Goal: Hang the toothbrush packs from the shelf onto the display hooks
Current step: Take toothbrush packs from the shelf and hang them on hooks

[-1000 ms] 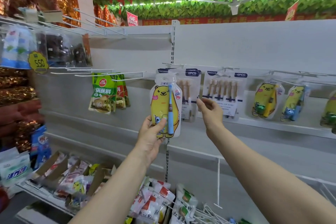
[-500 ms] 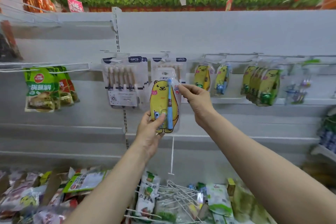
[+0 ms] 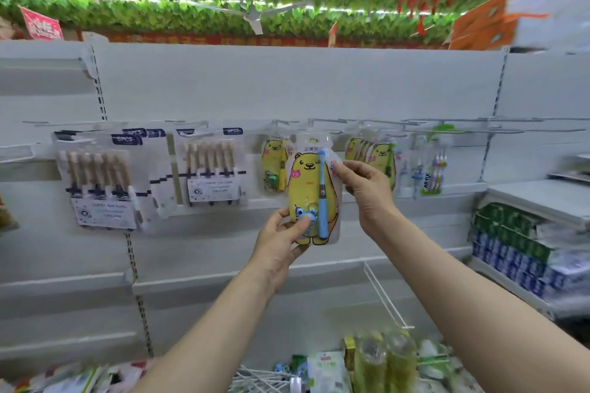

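Bright, even overhead light; motion blur and wide-angle bending toward the edges.

The pack [image 3: 311, 191] is glossy clear plastic over a printed yellow card, with light glinting near its top. The brush [image 3: 322, 201] inside looks like smooth blue plastic. The six-packs [image 3: 99, 182] are also clear, shiny plastic, with pale wood-coloured handles and a matt white paper-like label. The hooks [image 3: 463, 120] are thin wire, seemingly metal with a pale coat. The back panel [image 3: 287, 86] is smooth, matt light grey. The boxes [image 3: 510, 252] at right seem wrapped in shiny film, though blurred.
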